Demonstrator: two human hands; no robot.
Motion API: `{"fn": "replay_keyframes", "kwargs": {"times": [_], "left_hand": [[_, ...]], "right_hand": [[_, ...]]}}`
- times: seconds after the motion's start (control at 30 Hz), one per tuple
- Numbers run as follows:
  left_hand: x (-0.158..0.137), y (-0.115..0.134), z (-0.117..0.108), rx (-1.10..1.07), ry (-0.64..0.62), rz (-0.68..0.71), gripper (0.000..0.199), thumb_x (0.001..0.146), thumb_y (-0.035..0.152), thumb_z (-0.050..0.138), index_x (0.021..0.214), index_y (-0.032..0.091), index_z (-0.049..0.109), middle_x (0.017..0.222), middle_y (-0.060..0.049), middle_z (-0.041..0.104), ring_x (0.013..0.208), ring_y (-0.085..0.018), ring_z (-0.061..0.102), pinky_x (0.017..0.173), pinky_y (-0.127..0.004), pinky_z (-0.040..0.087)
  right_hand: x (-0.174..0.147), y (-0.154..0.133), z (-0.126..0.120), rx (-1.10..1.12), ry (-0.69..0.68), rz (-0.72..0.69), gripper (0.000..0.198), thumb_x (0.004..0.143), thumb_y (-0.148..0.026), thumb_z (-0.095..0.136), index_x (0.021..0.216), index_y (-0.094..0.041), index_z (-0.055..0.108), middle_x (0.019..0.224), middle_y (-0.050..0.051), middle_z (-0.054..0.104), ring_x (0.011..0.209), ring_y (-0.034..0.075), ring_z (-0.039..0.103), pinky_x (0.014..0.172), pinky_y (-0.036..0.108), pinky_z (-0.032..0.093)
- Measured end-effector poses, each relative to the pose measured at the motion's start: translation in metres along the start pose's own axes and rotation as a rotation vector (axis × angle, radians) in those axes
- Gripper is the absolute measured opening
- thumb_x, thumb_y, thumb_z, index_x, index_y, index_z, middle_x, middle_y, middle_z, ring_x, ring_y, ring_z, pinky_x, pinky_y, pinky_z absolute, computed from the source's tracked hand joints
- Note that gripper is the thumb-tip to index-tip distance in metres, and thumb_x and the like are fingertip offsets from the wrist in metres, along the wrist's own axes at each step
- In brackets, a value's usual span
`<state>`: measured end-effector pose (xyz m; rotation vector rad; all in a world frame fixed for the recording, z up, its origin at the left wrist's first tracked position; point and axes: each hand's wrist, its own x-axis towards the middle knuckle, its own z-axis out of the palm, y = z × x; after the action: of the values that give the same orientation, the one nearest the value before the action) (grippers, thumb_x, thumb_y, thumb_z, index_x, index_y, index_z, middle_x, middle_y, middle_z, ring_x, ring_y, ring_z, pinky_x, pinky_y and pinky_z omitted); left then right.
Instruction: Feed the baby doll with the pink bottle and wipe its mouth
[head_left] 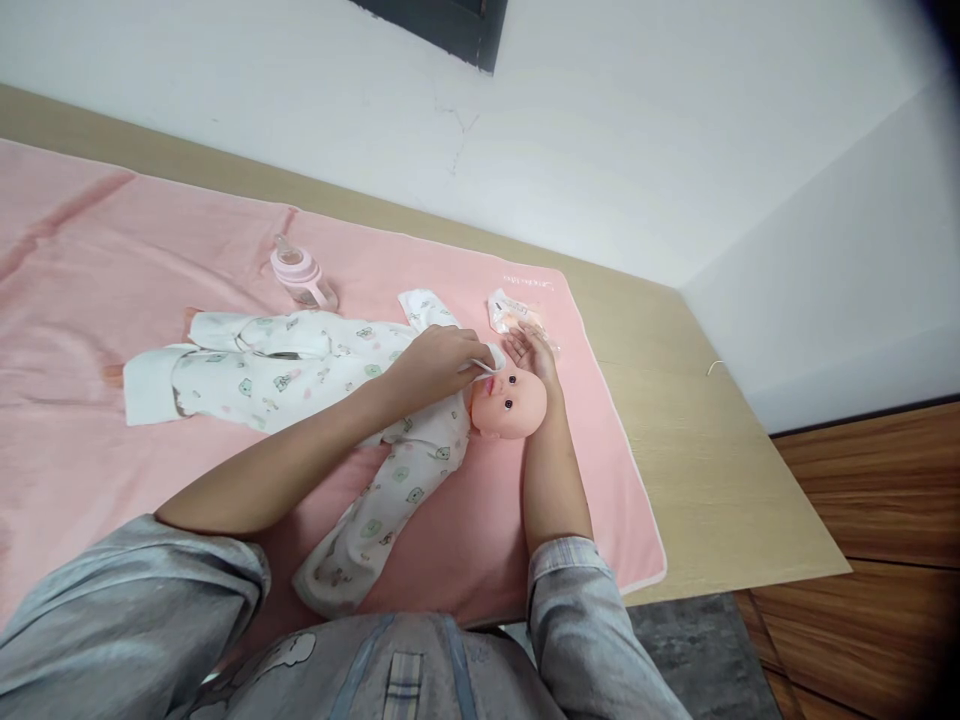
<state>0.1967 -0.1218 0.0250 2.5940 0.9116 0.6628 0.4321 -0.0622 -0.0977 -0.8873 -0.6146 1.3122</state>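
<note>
A baby doll [517,405] in a white printed sleepsuit [277,375] lies on its back, head to the right and feet to the left. My left hand [439,358] reaches across the doll's chest and pinches a small white cotton pad [494,361] against the face, beside the mouth. Under and behind the doll's head lies my right arm, with my right hand [531,350] coming out on the far side. Its palm is turned up and its fingers are loosely spread. Just beyond those fingers is a crinkled clear and white packet [508,310].
A pink baby bottle [301,277] lies on the pink blanket [600,480], beyond the doll's legs. The blanket covers much of the wooden table [720,490], whose right edge is bare wood. A white wall [600,150] rises behind, and wooden panels [885,490] stand at the right.
</note>
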Motion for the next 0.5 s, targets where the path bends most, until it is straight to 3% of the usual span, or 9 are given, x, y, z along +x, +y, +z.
{"fn": "replay_keyframes", "kwargs": {"times": [0.2,0.5], "left_hand": [[-0.0011,0.0076,-0.0036,-0.103,0.035,-0.092,0.025,0.084,0.008,0.057,0.089,0.021,0.078,0.091,-0.001,0.07,0.079,-0.016,0.064,0.068,-0.025,0.042],[-0.0022,0.0096,-0.0075,-0.245,-0.011,-0.104,0.021,0.083,0.012,0.061,0.088,0.023,0.078,0.089,0.001,0.07,0.079,-0.015,0.064,0.07,-0.024,0.043]], "right_hand": [[0.0029,0.0014,-0.0014,-0.003,-0.003,0.007,0.021,0.079,-0.029,0.072,0.097,-0.022,0.066,0.089,-0.001,0.071,0.084,0.011,0.069,0.09,0.027,0.058],[0.0009,-0.0005,0.0019,0.005,0.016,0.017,0.021,0.078,-0.029,0.074,0.094,-0.021,0.063,0.09,0.0,0.071,0.086,0.011,0.07,0.092,0.027,0.058]]}}
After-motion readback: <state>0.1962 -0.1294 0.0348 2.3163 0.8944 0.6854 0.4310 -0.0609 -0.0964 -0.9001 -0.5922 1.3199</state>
